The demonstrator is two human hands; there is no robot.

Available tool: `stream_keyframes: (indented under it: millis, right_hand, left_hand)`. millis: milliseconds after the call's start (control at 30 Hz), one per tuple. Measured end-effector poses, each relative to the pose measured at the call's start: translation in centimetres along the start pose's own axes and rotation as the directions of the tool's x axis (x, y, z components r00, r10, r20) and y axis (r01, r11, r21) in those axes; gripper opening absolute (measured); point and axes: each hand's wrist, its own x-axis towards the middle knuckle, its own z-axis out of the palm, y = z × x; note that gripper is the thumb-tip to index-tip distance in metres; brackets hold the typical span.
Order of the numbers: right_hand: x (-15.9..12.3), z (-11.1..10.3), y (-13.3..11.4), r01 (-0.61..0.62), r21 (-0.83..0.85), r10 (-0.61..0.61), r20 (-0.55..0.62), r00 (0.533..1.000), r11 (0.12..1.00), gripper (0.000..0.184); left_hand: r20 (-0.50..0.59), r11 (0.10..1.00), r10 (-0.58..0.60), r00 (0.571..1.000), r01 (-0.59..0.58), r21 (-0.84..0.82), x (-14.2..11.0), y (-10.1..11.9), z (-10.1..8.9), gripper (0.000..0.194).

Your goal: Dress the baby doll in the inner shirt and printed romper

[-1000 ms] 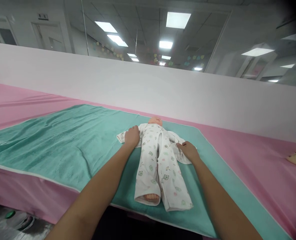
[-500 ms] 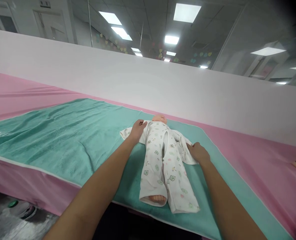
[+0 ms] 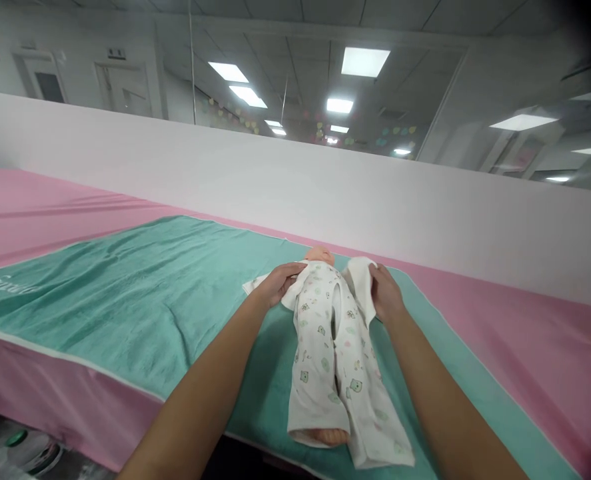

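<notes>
A baby doll (image 3: pixel 320 254) lies on its back on a green towel (image 3: pixel 140 293), its head at the far end. It wears white baby trousers (image 3: pixel 320 347) with a bear print and an open crotch; one foot (image 3: pixel 331 437) shows at a cuff. My left hand (image 3: pixel 281 281) pinches the edge of a white baby shirt (image 3: pixel 255 283) by the doll's shoulder. On the other side, my right hand (image 3: pixel 386 293) grips the shirt's front flap (image 3: pixel 360 280), lifted with its plain inner side showing. The doll's arms are hidden.
Pink sheeting (image 3: pixel 500 320) covers the table around the towel. A low white wall (image 3: pixel 255 180) with glass above runs along the back. Below the left edge, a clear container with a green lid (image 3: pixel 16 438) stands on the floor.
My right hand has moved up and inward, raising the shirt flap from the towel. My left hand has shifted slightly towards the doll's chest. The camera view has tilted up a little.
</notes>
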Motion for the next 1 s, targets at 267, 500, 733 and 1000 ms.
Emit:
stream_keyframes:
  millis: [267, 500, 733, 1000]
  right_hand:
    - [-5.3, 3.6, -1.6, 0.18, -0.417, -0.069, 0.268, 0.961, 0.891, 0.027]
    - [-4.9, 0.4, 0.2, 0.207, -0.67, -0.139, 0.154, 0.978, 0.713, 0.037]
    - [-1.4, 4.4, 0.4, 0.379, -0.651, -0.275, 0.261, 0.925, 0.657, 0.023]
    - [7.3, 10.1, 1.2, 0.483, -0.846, 0.186, 0.524, 0.831, 0.225, 0.029]
  left_hand:
    - [-0.359, 0.918, -0.155, 0.92, 0.269, 0.292, 0.4, -0.7, -1.0, 0.041]
    - [-0.063, 0.969, 0.194, 0.979, -0.201, -0.141, 0.5, 0.8, -0.4, 0.03]
    - [-0.1, 0.962, 0.177, 0.979, -0.193, -0.192, 0.7, 0.2, -1.4, 0.027]
    - [-0.226, 0.978, 0.197, 0.954, -0.208, -0.023, 1.1, -0.1, -1.9, 0.038]
